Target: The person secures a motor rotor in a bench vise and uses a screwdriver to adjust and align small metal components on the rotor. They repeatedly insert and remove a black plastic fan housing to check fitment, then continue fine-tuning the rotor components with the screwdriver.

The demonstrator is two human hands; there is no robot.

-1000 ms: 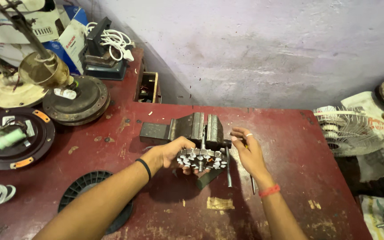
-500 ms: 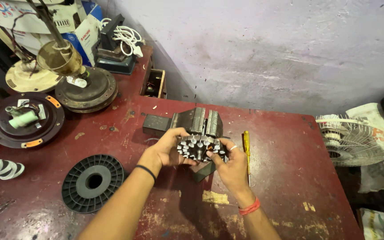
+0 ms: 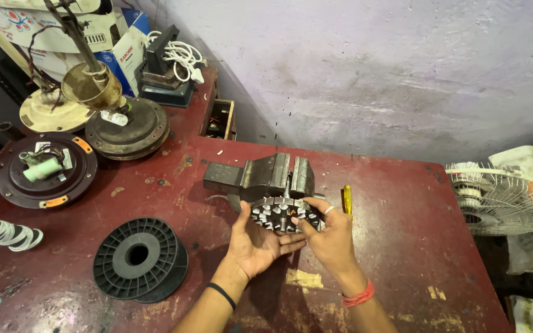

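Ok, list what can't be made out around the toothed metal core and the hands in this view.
- Head view: the underside of the toothed metal core is covered by the left hand and right hand.
- The yellow-handled tool: its tip is hidden behind the right hand.
- The bench vise: its base is blocked by the core.
- The table fan: partly cut off by the table edge.

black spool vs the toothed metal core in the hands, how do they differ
The black spool lies flat and untouched on the red table; the toothed metal core is held up off it between the left hand and right hand.
The spool is matt black with a smooth rim; the core is grey metal with teeth around its edge.
The spool looks wider.
Both are round.
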